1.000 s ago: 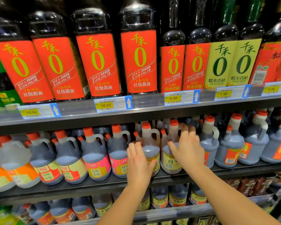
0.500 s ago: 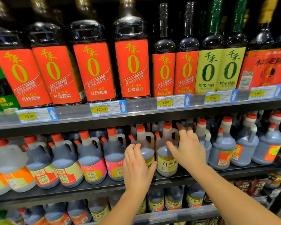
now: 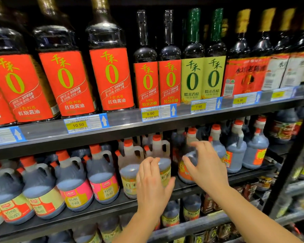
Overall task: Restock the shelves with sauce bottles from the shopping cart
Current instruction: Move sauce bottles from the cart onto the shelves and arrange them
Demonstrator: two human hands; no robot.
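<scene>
Dark-brown jugs on the bottom shelf, nearest: labels smeared, tops hidden by the shelf above, some cut off behind both forearms

Left hand: back to camera, laid against the lower front of the yellow-labelled jug. Fingers only slightly bent, thumb spread right under the label. It presses and does not wrap around. It covers most of the label, so only part of the characters shows

Right hand: motion-blurred, reaching just right of the left. Thumb and curled fingers clasp the shoulder of the orange-labelled jug. That jug's handle and right flank are hidden behind the palm

Both jugs stand upright at the front edge of the middle shelf, side by side, a narrow dark gap between them. A second yellow-labelled one touches the left hand's far side

Further left, jugs with pink labels. Right, grey-blue jugs. Rows behind too dark to count

Above, price tags on the rail. Farthest, red-labelled bottles and green-labelled bottles, caps cut off at the top
</scene>
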